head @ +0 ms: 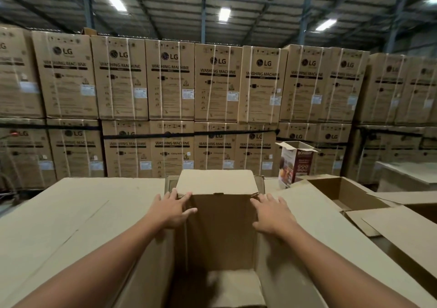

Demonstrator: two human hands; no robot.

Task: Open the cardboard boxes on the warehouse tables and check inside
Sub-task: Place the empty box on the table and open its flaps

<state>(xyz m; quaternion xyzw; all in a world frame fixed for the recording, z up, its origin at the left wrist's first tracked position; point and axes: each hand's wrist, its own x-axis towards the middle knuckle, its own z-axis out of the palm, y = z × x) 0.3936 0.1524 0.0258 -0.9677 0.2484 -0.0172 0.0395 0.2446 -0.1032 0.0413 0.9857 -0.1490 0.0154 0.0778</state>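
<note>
A tall plain cardboard box (220,232) stands open right below me, and I look straight down into it. Its inside is bare brown card down to the bottom; no contents show. The far flap (214,181) is folded back and away from me. My left hand (173,209) lies on the box's far left corner with fingers spread, thumb over the edge. My right hand (272,215) rests flat on the far right corner, fingers spread. Neither hand grips anything.
Wide side flaps (71,225) spread left and right of the box. Another open carton (345,193) lies at the right. Behind it stands a small printed box (295,163) with its top open. A wall of stacked washing machine cartons (170,80) fills the background.
</note>
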